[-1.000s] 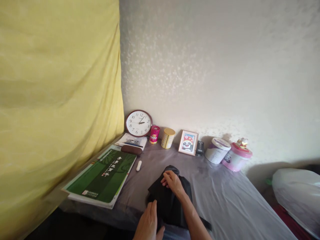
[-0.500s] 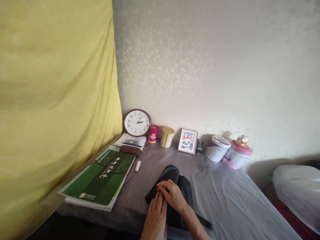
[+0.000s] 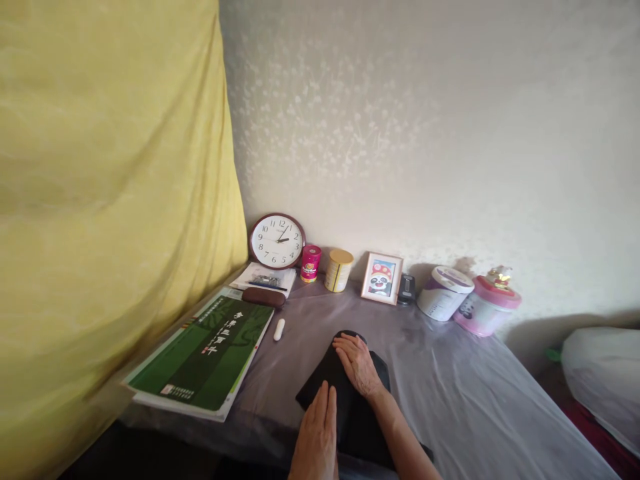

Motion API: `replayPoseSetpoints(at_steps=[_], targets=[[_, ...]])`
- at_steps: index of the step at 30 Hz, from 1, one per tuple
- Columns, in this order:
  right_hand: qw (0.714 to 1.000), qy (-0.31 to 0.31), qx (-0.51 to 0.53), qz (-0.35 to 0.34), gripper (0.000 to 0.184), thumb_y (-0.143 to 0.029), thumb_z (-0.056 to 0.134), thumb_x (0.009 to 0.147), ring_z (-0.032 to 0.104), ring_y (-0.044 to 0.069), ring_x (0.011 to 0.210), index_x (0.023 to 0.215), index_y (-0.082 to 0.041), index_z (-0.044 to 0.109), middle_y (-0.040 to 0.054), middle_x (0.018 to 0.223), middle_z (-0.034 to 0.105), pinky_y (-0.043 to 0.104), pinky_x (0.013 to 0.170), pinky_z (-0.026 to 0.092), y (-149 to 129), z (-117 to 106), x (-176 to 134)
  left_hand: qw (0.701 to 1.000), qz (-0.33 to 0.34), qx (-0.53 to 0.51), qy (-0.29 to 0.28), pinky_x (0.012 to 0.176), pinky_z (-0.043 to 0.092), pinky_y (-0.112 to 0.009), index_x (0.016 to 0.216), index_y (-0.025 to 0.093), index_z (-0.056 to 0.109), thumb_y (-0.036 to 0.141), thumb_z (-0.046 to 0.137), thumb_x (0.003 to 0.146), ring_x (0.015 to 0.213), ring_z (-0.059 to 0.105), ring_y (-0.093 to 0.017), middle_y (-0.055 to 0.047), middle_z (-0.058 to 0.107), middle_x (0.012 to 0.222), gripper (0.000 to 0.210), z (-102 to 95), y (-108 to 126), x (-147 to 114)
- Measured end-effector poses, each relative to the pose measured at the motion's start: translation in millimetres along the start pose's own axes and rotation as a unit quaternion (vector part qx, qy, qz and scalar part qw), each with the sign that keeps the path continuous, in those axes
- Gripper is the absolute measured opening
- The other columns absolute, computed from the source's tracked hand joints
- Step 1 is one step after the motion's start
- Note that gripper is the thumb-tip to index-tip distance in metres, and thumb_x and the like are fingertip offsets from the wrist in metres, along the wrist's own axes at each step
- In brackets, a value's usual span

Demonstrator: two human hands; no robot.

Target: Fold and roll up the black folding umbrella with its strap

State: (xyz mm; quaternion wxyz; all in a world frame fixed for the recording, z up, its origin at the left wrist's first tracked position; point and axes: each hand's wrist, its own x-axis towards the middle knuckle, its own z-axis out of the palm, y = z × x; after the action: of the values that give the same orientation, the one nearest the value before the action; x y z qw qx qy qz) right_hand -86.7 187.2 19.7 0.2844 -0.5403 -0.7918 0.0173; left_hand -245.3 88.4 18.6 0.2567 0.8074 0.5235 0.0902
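Note:
A folded piece of black fabric (image 3: 325, 367) lies near the front of the table; its exact kind does not show. My right hand (image 3: 357, 363) rests palm down on its upper part, fingers stretched out. Nearer to me, my left hand (image 3: 319, 423) has its fingers straight and side by side, over the lower left part of the fabric. Neither hand grips anything. A narrow dark end of the fabric pokes out to the right of my right forearm.
Left of the fabric lie a green book (image 3: 207, 357), a brown case (image 3: 263, 297) and a small white object (image 3: 279, 329). Along the wall stand a clock (image 3: 277, 241), pink tin (image 3: 311, 264), yellow-lidded can (image 3: 339, 271), picture frame (image 3: 381, 279) and two tubs (image 3: 445, 294). A yellow curtain (image 3: 115, 200) hangs left.
My hands were together on the fabric, the right over the left fingertips. Now they are apart: the right has slid up to the fabric's far end. The fabric looks flatter.

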Motion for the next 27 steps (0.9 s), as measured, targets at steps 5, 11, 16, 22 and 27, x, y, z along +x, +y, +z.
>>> replayPoseSetpoints(at_steps=[5,11,16,22,27], targets=[[0.998,-0.022,0.01,0.052,0.032,-0.027,0.035,0.091,0.05,0.019,0.114,0.102,-0.022,0.065,0.004,0.11,0.066,0.04,0.102,0.029,15.4,1.8,20.1,1.0,-0.002,-0.015,0.003,0.111,0.02,-0.035,0.139,0.011,0.009,0.004,0.041,0.059,0.137,0.013,-0.021,-0.007,0.009,0.149,0.086,2.3,-2.5,1.2],[0.986,-0.02,0.056,0.159,0.029,-0.03,0.038,0.089,0.058,0.019,0.101,0.092,-0.026,0.067,0.0037,0.101,0.068,0.034,0.095,0.037,34.5,8.8,33.7,1.0,-0.011,-0.004,0.004,0.11,0.023,-0.036,0.14,0.013,0.007,0.003,0.044,0.056,0.137,0.016,-0.023,-0.009,0.011,0.149,0.092,8.5,-3.5,1.6],[0.974,0.032,0.045,0.219,0.029,-0.032,0.038,0.087,0.06,0.021,0.097,0.088,-0.025,0.066,0.0062,0.092,0.069,0.033,0.088,0.042,42.9,-0.6,25.7,1.0,-0.009,-0.001,0.029,0.109,0.023,-0.034,0.14,0.012,0.009,0.001,0.043,0.055,0.136,0.019,-0.023,-0.011,0.015,0.149,0.092,12.8,-4.2,2.2],[0.944,0.103,0.004,0.313,0.04,-0.035,0.03,0.084,0.059,0.025,0.101,0.101,-0.016,0.061,0.013,0.106,0.065,0.037,0.089,0.041,57.3,-31.0,-24.3,1.0,0.007,-0.004,0.021,0.11,0.022,-0.033,0.139,0.008,0.008,0.001,0.042,0.06,0.137,0.016,-0.022,-0.012,0.014,0.149,0.086,4.2,-2.9,-2.0],[0.927,0.119,0.018,0.355,0.04,-0.042,0.033,0.081,0.064,0.025,0.087,0.093,-0.019,0.062,0.0118,0.093,0.068,0.035,0.078,0.046,65.7,-38.5,-79.1,1.0,0.003,-0.009,0.018,0.111,0.022,-0.035,0.139,0.007,0.008,0.003,0.044,0.061,0.137,0.016,-0.023,-0.013,0.013,0.149,0.086,1.0,-0.7,-4.7]])
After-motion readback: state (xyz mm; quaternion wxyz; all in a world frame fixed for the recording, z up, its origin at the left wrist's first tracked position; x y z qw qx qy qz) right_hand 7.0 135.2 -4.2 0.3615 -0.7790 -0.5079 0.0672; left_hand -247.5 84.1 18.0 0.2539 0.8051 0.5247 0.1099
